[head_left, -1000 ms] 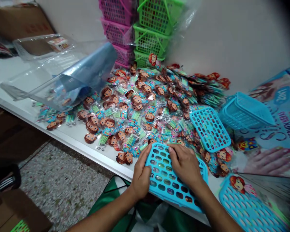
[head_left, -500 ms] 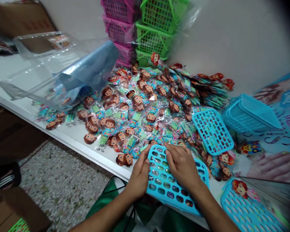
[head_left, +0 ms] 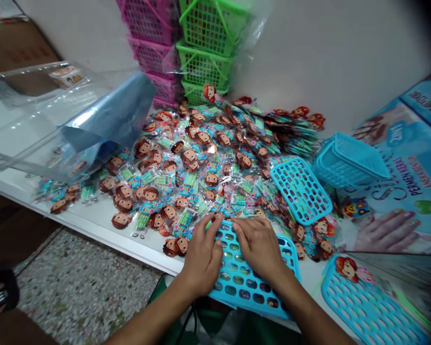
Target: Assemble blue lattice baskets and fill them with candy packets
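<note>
1. Clearly, our left hand (head_left: 203, 256) is closed over the far-left corner of a rectangular light-blue plastic lid (head_left: 242, 275) with rows of oval holes, thumb resting on top.
2. Our right hand (head_left: 256, 247) lies palm down on the same lid, fingers bent over its far edge; whether it grips or only presses, we cannot tell.
3. The lid sits at the near edge of the white table (head_left: 100, 211), and through its holes we glimpse coloured contents below. We judge this 1 well advanced: the lid is on, though we cannot see if it is fastened.
4. Left loose is a wide heap of clear-wrapped packets with cartoon heads (head_left: 188, 160), just beyond our hands.
5. Also unjoined are 1 more light-blue perforated lid (head_left: 301, 191), on the heap's right side, and the nested light-blue mesh baskets (head_left: 350, 160) just beside it.
6. Seemingly finished are the stacked pink plastic baskets (head_left: 153, 55) and bright-green plastic baskets (head_left: 210, 64) behind, with coloured contents showing through their mesh.
</note>
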`<state>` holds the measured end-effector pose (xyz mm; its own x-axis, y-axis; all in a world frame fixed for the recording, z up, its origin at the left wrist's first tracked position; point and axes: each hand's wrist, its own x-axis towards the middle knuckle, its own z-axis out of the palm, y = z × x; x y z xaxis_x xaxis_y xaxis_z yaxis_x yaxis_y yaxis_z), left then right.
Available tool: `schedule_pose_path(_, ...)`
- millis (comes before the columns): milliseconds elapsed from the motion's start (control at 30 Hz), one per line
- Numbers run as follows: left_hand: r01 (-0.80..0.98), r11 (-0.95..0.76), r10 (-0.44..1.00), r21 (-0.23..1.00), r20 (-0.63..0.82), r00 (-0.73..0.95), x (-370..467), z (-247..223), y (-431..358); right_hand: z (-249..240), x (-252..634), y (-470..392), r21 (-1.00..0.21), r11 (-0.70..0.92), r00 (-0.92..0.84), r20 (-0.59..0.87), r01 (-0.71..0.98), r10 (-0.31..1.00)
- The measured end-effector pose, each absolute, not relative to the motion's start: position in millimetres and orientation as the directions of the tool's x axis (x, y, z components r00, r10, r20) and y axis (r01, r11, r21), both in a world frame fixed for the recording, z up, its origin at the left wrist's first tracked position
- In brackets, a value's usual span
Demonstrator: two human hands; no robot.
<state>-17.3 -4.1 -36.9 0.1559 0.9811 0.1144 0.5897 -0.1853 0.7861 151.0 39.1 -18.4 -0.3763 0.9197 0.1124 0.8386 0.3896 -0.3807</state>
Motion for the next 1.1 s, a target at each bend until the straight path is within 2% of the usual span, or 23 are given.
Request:
schedule_pose_path(67, 0.666, -0.367, 0.925, 0.650, 0.178, 0.337, -17.2, -30.8, -0.9, -18.9, 149.5, 38.2, -0.368, 0.407, -0.396, 0.109, 0.836, 0.912)
schedule_pose_path(167, 0.648, -0.541, 0.813, 0.536, 0.136, 0.567, -16.2, -23.8, 4.5, -19.5, 147.4, 37.9, -0.351, 0.407, -0.395, 0.110, 0.843, 0.912)
schedule_pose_path(333, 0.729, -0.518, 0.823, 0.448, 0.027, 0.568, -13.4, -21.2, 8.2, -15.2, 168.4, 34.6, -0.427, 0.403, -0.348, 0.205, 0.809, 0.915)
schedule_pose_path(433, 0.759, -0.510, 0.826, 0.404, -0.016, 0.564, -12.5, -18.5, 7.9, -16.8, 202.2, 21.8, -0.435, 0.211, -0.073, 0.312, 0.875, 0.947)
schedule_pose_path(500, 0.768, -0.515, 0.824, 0.382, -0.028, 0.566, -12.1, -15.8, 7.8, -23.2, 223.8, 11.3, -0.582, 0.034, 0.119, 0.223, 0.813, 0.967)
schedule_pose_path(533, 0.771, -0.516, 0.824, 0.373, -0.030, 0.566, -11.8, -14.7, 8.0, -27.5, 231.9, 6.9, -0.701, -0.052, 0.173, 0.103, 0.712, 0.979)
schedule_pose_path(600, 0.779, -0.517, 0.826, 0.354, -0.032, 0.563, -11.3, -13.4, 8.6, -35.6, 241.4, 1.6, -0.882, -0.231, 0.172, -0.175, 0.410, 0.970)
schedule_pose_path(633, 0.783, -0.518, 0.827, 0.345, -0.030, 0.561, -11.1, -13.4, 9.0, -38.6, 243.3, 1.0, -0.913, -0.305, 0.142, -0.276, 0.269, 0.951)
schedule_pose_path(700, 0.785, -0.526, 0.828, 0.327, -0.014, 0.560, -10.8, -14.5, 9.5, -41.1, 244.3, 3.5, -0.917, -0.368, 0.111, -0.355, 0.151, 0.928)
schedule_pose_path(833, 0.794, -0.523, 0.834, 0.309, -0.005, 0.551, -10.6, -17.2, 9.2, -35.7, 244.9, 13.5, -0.886, -0.271, 0.082, -0.259, 0.376, 0.962)
schedule_pose_path(900, 0.800, -0.520, 0.834, 0.298, -0.023, 0.551, -10.6, -17.1, 9.3, -32.0, 243.8, 16.2, -0.872, -0.257, 0.076, -0.249, 0.416, 0.966)
schedule_pose_path(1100, 0.796, -0.524, 0.830, 0.304, -0.029, 0.557, -9.8, -15.2, 18.0, -21.1, 229.9, 17.9, -0.833, -0.493, 0.142, -0.472, 0.251, 0.870)
